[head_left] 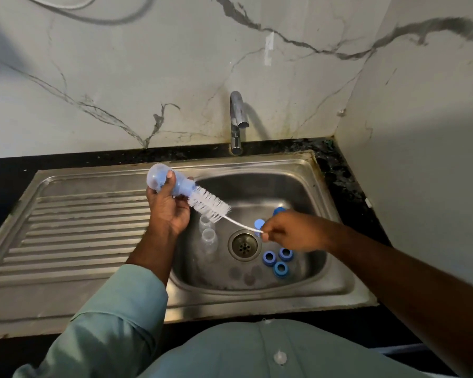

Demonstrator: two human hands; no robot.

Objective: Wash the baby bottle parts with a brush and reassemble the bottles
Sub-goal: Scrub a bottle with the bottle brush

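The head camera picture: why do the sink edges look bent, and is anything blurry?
Head view: wide-angle lens bows the stainless steel sink rim; the white bristle bottle brush looks slightly smeared; the chrome tap casts a soft shadow rightward.

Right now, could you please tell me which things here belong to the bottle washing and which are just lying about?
Belongs to the job:
bottle in left hand
brush in right hand
clear bottles
blue rings
sink
tap

Lying about:
cable on the wall

I'm in a home kitchen. A steel sink (298, 170) with a tap (236, 118) sits before me. Marble-look wall tiles (120, 77) rise behind the dark surface (336, 165).
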